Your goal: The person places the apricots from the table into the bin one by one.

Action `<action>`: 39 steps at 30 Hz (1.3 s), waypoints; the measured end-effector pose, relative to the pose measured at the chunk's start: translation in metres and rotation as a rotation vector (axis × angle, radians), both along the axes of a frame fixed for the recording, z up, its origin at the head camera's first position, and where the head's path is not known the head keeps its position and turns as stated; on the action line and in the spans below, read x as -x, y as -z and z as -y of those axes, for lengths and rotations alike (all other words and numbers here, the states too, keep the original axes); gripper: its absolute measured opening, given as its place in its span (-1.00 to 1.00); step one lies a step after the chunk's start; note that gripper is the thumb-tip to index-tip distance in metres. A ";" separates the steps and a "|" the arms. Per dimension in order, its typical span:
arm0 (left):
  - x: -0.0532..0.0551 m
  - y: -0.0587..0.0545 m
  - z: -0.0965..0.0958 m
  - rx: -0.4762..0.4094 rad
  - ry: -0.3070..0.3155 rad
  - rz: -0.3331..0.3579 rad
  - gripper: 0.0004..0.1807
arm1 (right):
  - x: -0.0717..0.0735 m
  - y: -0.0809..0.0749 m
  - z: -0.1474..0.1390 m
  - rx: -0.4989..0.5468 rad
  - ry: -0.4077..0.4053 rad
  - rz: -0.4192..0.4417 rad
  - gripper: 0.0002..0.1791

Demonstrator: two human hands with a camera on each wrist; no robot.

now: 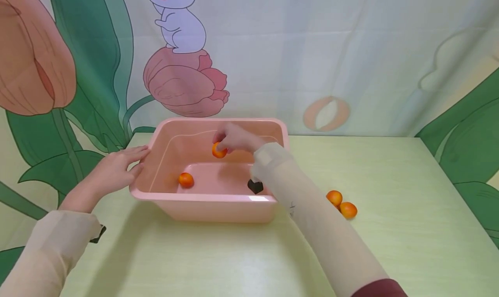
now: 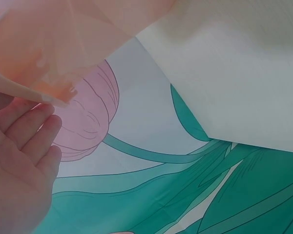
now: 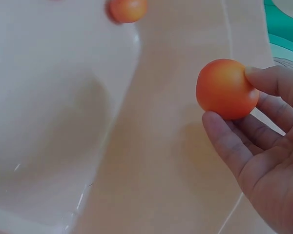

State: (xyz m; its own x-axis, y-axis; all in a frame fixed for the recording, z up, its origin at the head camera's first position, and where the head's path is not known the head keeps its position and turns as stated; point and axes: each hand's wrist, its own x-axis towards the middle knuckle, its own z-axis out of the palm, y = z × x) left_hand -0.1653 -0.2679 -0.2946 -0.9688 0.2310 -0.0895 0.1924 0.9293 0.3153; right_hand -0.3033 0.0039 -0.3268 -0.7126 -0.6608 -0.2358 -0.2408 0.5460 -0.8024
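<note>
In the head view, my right hand (image 1: 238, 139) is inside the pink plastic basin (image 1: 222, 208), pinching a smooth orange-red round fruit (image 1: 219, 150) between thumb and fingers. The right wrist view shows this held fruit (image 3: 226, 89) above the basin floor. Another such fruit (image 1: 186, 180) lies on the basin floor toward the left. At the basin's left rim, my left hand (image 1: 117, 169) rests with its fingers extended against the edge. Seen in the left wrist view, the left fingers (image 2: 36, 126) touch the rim from outside.
Two more orange-red fruits (image 1: 341, 204) sit side by side on the pale table (image 1: 405, 180), right of the basin and partly behind my right sleeve. A printed curtain (image 1: 312, 50) hangs behind the table.
</note>
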 end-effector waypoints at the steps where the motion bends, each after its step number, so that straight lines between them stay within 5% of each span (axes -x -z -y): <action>1: 0.000 0.000 0.000 0.002 0.000 -0.001 -0.46 | 0.000 0.001 0.001 -0.012 0.000 -0.003 -0.87; 32: 0.000 0.004 0.004 0.003 0.028 -0.034 -0.49 | -0.009 0.028 0.016 -0.137 -0.085 0.149 -0.82; 39: 0.001 0.005 0.003 0.005 0.024 -0.036 -0.48 | -0.011 0.030 0.016 -0.181 -0.090 0.176 -0.68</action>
State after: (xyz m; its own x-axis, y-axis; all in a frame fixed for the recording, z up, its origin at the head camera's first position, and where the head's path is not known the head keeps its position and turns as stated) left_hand -0.1660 -0.2709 -0.2993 -0.9657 0.2537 -0.0564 0.2255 0.9258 0.3033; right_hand -0.2924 -0.0123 -0.3571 -0.5902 -0.6556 -0.4710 -0.1602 0.6670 -0.7276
